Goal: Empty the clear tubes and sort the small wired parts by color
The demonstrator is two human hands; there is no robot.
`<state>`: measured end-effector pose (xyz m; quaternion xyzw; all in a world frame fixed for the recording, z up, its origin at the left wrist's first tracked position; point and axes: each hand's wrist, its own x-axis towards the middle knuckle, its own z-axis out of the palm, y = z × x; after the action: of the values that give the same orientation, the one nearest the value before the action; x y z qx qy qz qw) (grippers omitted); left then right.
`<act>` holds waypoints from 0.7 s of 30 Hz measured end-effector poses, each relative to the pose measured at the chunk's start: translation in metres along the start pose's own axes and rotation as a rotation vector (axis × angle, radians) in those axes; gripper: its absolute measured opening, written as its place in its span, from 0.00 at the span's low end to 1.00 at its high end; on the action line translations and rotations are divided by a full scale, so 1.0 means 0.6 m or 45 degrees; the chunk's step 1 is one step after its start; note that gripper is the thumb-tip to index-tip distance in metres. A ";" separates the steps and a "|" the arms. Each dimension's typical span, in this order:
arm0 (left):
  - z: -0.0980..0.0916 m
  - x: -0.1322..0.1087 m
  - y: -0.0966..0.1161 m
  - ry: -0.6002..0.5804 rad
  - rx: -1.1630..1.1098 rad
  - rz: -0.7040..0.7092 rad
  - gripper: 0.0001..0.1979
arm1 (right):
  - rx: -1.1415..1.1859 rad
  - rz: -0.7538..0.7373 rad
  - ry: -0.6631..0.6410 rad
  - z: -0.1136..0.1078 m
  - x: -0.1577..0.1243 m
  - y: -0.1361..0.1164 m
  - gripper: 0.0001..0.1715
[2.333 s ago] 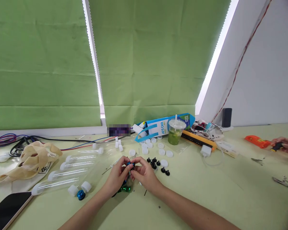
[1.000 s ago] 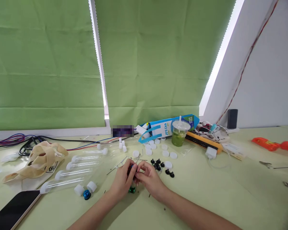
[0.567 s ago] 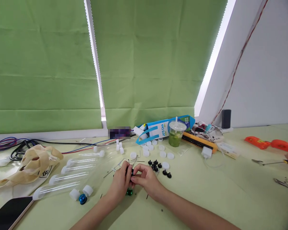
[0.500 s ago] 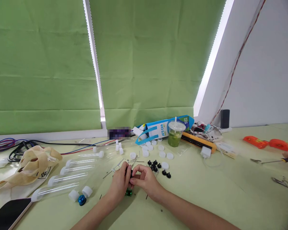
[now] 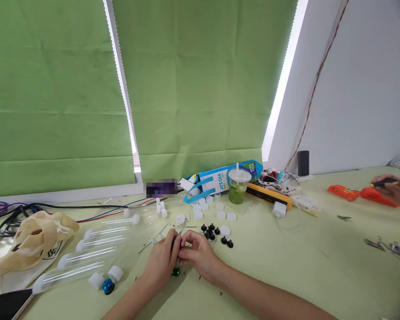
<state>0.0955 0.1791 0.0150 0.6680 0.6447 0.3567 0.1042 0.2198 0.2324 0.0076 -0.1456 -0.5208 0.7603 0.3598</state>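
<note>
My left hand [image 5: 160,261] is closed, its fingers pinching a small black part [image 5: 174,244] that the fingers mostly hide. Close against it, my right hand [image 5: 202,258] is also closed, with thumb and fingertips together at the same spot; what it grips is too small to make out. A shiny green piece [image 5: 175,271] shows just below my left fingers. Thin metal rods [image 5: 159,234] lie behind my hands. Several black thumbscrew-like pieces [image 5: 209,233] sit beyond my right hand, among white round caps [image 5: 221,215].
Clear tubes [image 5: 83,269] with white ends lie left, near a blue knob [image 5: 108,286], a phone [image 5: 8,304] and a cloth bag [image 5: 36,244]. Behind stand a drink cup [image 5: 237,192] and a blue-white carton [image 5: 220,181]. Another person's hand [image 5: 398,191] holds a yellow-black handle at right.
The view has turned slightly right, so the table things sit further left. My hands stay together at the small part. At right, the other person's hand has moved up and away with the handled tool.
</note>
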 end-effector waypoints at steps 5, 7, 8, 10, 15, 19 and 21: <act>-0.004 0.005 -0.002 0.063 0.195 -0.089 0.17 | -0.202 -0.054 -0.043 0.007 -0.005 -0.005 0.14; -0.006 0.008 -0.001 0.061 0.228 -0.115 0.21 | -0.412 -0.195 -0.025 0.011 -0.011 -0.008 0.09; -0.007 0.009 0.000 0.059 0.226 -0.132 0.23 | -0.522 -0.274 -0.014 0.013 -0.014 -0.009 0.07; -0.009 0.009 0.003 0.053 0.206 -0.156 0.26 | -0.670 -0.377 -0.002 0.015 -0.018 -0.011 0.07; -0.009 0.003 0.008 0.014 0.008 0.001 0.17 | -0.382 -0.200 0.022 0.010 -0.009 -0.007 0.09; -0.002 0.002 0.001 0.054 0.002 0.057 0.12 | -0.099 -0.022 0.075 0.002 0.001 0.001 0.18; 0.002 0.004 -0.003 0.082 0.083 0.027 0.13 | -0.110 0.012 0.042 -0.001 0.002 0.002 0.19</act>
<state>0.0942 0.1818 0.0138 0.6659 0.6520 0.3579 0.0580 0.2186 0.2335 0.0063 -0.1761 -0.5465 0.7362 0.3582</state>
